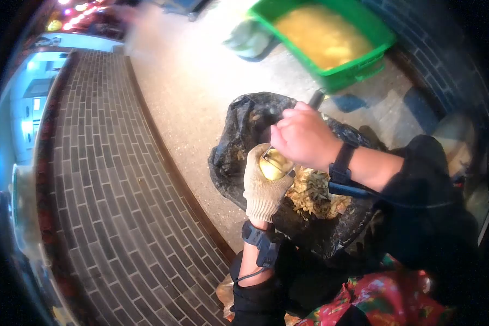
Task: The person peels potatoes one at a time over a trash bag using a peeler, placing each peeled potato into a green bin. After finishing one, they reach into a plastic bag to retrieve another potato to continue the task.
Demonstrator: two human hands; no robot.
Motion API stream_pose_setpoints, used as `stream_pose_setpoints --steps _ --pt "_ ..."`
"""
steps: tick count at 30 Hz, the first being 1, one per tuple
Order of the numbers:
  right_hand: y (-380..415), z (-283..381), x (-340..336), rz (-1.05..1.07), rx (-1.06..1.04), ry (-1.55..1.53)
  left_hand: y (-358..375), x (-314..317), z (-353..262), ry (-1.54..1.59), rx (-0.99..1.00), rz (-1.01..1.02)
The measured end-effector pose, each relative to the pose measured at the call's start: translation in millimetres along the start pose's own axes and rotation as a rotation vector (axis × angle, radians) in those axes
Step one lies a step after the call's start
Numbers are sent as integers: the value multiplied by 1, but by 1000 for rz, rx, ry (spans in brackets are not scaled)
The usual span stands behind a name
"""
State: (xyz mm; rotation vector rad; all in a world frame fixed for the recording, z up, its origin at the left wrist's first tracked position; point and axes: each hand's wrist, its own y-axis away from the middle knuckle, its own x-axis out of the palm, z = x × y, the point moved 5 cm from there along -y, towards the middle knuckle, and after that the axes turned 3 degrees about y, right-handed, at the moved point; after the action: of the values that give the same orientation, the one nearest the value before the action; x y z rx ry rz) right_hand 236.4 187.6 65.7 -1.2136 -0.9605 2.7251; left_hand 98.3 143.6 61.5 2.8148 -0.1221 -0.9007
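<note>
Head view: the left hand [265, 185], in a knit glove, is closed around a pale yellow potato [274, 164], holding it up over a black bag [239, 136]. The right hand [304, 136], bare, is curled tight around a peeler [315, 99]; only its dark handle end shows above the knuckles, and the blade is hidden behind the fingers, which touch the top of the potato. Both wrists carry black bands, the left one with a cable running down the forearm.

The bag lies open on the speckled floor [201, 81], just in front of the person's knees, and holds a heap of peelings [315, 193] right under the two hands. Farther off, at the top, stands a green tub [358, 68] filled with yellowish contents, well apart from the bag. A crumpled cloth [250, 39] lies just beside the tub's left corner. A strip of grey brick paving [108, 190] runs along the left of the floor.
</note>
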Motion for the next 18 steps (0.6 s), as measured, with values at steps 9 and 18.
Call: stream_pose_setpoints --steps 9,18 --pt "-11 -27 16 -35 -10 162 4 -6 -5 181 88 31" --pt "-8 -5 -5 58 25 69 0 -14 1 57 6 -17"
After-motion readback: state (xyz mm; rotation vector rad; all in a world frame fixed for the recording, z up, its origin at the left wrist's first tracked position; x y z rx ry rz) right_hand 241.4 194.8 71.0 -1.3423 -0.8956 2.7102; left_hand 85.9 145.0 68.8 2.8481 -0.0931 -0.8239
